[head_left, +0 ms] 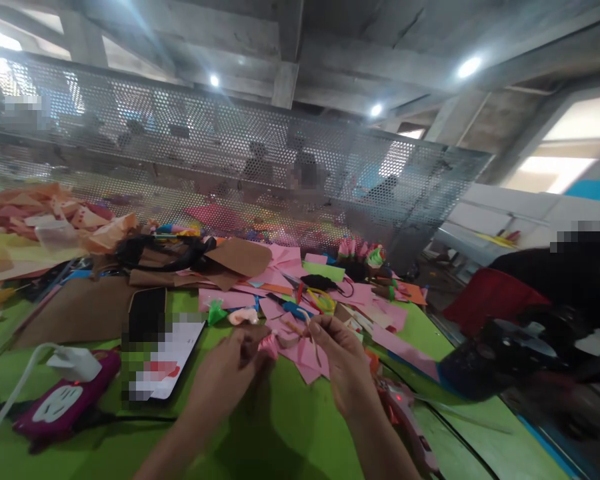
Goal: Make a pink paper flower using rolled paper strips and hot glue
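My left hand point(235, 360) is closed, holding a small pink ridged piece point(268, 345) at its fingertips. Just to its right, my right hand point(344, 357) pinches a thin pale strip point(310, 327), which curves up and down from the fingers. The two hands are apart, above pink paper pieces point(307, 370) on the green table point(260, 433). Near my right wrist lies a pink glue gun point(403, 413) with a small red light. Blur hides the fine shape of the pink piece.
Left are a phone point(177, 360) and a purple power strip point(70, 400) with a white charger point(75, 363). Brown paper point(80, 310), a green crumpled piece point(217, 311) and yellow-handled scissors point(320, 301) lie further back. A perforated metal screen point(230, 153) borders the table; a person sits right.
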Tool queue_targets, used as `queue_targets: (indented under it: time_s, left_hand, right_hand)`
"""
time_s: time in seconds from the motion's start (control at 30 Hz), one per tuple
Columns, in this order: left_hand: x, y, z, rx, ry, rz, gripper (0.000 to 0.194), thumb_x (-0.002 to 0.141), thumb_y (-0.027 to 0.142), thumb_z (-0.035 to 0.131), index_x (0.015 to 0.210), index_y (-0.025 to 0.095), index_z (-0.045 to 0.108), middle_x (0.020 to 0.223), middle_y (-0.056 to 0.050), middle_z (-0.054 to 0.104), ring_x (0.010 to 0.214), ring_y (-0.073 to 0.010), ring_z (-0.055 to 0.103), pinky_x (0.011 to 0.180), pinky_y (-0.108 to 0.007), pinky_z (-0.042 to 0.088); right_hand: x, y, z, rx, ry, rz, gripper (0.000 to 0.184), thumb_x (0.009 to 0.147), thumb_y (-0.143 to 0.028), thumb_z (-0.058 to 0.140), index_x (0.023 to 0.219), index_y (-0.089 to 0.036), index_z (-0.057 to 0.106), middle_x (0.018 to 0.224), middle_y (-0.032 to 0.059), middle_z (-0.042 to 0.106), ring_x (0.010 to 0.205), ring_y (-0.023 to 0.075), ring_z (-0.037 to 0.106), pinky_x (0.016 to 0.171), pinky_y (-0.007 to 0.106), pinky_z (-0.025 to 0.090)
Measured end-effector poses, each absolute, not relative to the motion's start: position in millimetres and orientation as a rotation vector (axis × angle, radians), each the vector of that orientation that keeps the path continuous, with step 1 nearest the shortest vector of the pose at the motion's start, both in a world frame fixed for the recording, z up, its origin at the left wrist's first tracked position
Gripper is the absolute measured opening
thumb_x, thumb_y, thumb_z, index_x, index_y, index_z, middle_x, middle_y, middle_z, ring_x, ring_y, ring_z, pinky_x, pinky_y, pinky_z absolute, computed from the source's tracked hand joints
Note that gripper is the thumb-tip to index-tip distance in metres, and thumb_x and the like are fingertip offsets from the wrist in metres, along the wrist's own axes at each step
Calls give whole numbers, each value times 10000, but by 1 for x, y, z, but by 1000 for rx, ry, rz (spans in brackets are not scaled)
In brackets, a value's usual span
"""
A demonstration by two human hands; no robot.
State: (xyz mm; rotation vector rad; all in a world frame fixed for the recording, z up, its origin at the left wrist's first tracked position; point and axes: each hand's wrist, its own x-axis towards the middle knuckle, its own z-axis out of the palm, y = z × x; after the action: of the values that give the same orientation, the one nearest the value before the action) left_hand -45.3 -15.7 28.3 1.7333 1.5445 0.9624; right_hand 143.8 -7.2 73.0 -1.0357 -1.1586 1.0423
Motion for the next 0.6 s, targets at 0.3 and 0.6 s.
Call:
queue_targets:
  time_s: [0.3,0.6]
  left_hand:
    - [-25,-22,12,2198,1846,551,245,861,407,513,911,179,590,884,-133,718,893,-341,650,737,-401,402]
    - [-24,-11,20,1483,1530,1061,229,830,326,524,1006,233,411,948,-79,682,846,-271,676,697,-338,462]
  right_hand:
    - [150,-11,56,-1053,-1172,1132,270,771,-435,742,771,-180,654,666,-1,624,589,124,496,545,229,380]
    - [141,-17,48,-1049,-1300,1137,282,795,-438,711,783,-171,622,655,-22,528,563,104,431,492,204,317]
